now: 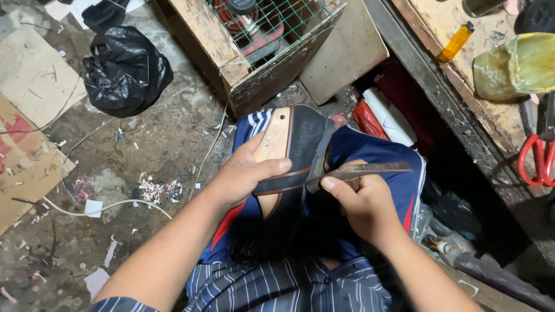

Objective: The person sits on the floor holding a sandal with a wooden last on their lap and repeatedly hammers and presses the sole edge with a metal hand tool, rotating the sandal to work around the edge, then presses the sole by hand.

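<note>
A dark leather shoe upper on a pale wooden last (pixel 292 144) rests on my lap, sole side up. My left hand (pixel 245 173) grips its left side, thumb lying across the brown edge strip. My right hand (pixel 361 202) is closed around a rusty flat metal tool (pixel 364 169), held level, with its left end touching the shoe's edge near my thumb. My knees are in blue track trousers with white stripes.
A wooden crate with green wire mesh (pixel 260 46) stands just ahead of my knees. A black plastic bag (pixel 124 69) lies on the littered floor at left. At right is a workbench (pixel 462 86) with red-handled scissors (pixel 535 159) and an orange lighter (pixel 455 41).
</note>
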`<state>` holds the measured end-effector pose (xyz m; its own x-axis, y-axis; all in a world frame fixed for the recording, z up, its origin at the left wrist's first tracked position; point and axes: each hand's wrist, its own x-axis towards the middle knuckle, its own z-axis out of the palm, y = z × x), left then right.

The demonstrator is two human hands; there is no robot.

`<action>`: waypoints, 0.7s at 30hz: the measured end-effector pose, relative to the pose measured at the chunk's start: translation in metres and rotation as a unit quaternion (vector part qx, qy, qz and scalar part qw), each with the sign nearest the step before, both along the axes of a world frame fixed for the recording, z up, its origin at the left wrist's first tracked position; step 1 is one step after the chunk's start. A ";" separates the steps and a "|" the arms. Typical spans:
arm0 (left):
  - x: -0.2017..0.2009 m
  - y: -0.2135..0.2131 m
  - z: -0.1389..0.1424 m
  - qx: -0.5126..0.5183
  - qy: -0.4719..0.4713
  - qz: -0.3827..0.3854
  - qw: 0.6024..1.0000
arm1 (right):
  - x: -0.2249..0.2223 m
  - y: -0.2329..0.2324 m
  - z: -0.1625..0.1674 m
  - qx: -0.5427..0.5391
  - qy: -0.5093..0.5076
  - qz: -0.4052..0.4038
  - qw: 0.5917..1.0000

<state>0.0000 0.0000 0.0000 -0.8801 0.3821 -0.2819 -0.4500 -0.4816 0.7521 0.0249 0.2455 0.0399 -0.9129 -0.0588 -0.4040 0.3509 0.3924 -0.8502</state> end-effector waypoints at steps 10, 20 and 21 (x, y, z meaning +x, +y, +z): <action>-0.013 0.011 0.016 -0.059 0.080 0.028 0.995 | -0.032 -0.001 0.025 0.038 0.086 0.077 0.993; -0.035 -0.031 0.051 0.039 0.106 0.145 0.983 | 0.016 0.011 0.010 -0.147 0.027 -0.049 0.988; -0.039 -0.035 0.053 0.023 0.101 0.158 0.982 | 0.024 0.010 0.009 -0.134 0.018 -0.053 0.989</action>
<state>-0.0391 -0.0355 0.0526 -0.9930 0.0888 -0.0784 -0.1164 -0.6080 0.7854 0.0493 0.2553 0.0486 -0.9332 -0.0627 -0.3539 0.3457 0.1131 -0.9315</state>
